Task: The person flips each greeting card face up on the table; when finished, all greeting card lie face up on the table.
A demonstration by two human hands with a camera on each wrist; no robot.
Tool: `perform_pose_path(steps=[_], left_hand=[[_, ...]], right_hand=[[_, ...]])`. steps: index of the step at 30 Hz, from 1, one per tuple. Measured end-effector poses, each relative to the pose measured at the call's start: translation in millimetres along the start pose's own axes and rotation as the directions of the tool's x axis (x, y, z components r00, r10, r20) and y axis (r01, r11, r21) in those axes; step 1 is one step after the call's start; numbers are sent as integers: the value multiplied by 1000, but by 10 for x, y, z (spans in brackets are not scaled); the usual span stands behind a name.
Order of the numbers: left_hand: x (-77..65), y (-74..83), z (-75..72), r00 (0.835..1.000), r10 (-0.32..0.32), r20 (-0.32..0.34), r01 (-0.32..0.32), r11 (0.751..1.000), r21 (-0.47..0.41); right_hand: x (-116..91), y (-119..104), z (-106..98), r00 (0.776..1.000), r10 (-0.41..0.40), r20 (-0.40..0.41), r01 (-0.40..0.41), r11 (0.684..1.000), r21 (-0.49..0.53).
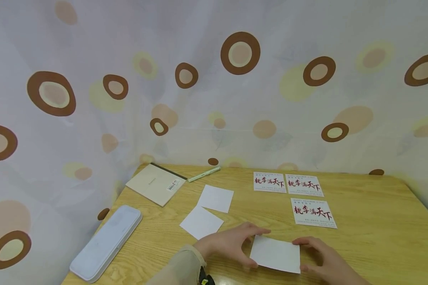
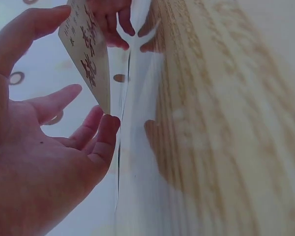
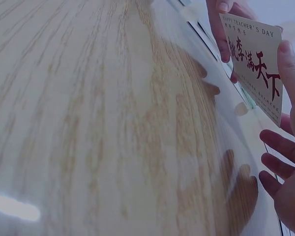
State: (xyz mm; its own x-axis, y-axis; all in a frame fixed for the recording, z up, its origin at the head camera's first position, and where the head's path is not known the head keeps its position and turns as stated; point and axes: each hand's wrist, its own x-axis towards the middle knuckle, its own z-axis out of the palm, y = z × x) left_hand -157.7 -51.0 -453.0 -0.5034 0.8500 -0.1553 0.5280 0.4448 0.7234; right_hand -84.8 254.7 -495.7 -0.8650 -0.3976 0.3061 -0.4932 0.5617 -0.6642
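Observation:
A small square greeting card [image 1: 276, 255] is held above the wooden table at the front, its blank white side upward. My left hand [image 1: 232, 245] holds its left edge between thumb and fingers. At the opposite edge, my right hand [image 1: 324, 259] pinches it the same way. The underside of the card [image 3: 255, 66], with red Chinese characters and "Happy Teacher's Day", shows in both wrist views. Left of my hands lie two blank white cards, an upper one [image 1: 216, 198] and a lower one [image 1: 201, 222]. Three printed cards [image 1: 270, 183] lie face up beyond my right hand, two in a row and one [image 1: 314, 213] nearer.
A cream notebook [image 1: 155, 184] with a barcode label lies at the back left, beside a pale green pen [image 1: 204, 174]. A long white case [image 1: 107, 242] rests along the table's left edge. A curtain [image 1: 214, 91] with brown rings hangs behind the table [image 1: 374, 245].

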Motion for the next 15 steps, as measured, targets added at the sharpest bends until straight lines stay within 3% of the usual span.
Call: perform_pose_path(steps=[5,8,12,15], left_hand=[[-1,-14,-1,999,18,-30,-18,1000,-21],[9,-28,-3,998,33,-49,-36,998,-50],[17,-39,-4,996,46,-76,-54,994,-99],[22,-44,-2,994,45,-97,-58,989,-135]], right_hand=[[14,-55,-35,997,78,2,-78,997,26],[28,-67,-50,997,77,-9,-76,995,63],[48,-53,-63,999,52,-5,-50,986,156],[61,-50,-84,996,86,34,-92,961,261]])
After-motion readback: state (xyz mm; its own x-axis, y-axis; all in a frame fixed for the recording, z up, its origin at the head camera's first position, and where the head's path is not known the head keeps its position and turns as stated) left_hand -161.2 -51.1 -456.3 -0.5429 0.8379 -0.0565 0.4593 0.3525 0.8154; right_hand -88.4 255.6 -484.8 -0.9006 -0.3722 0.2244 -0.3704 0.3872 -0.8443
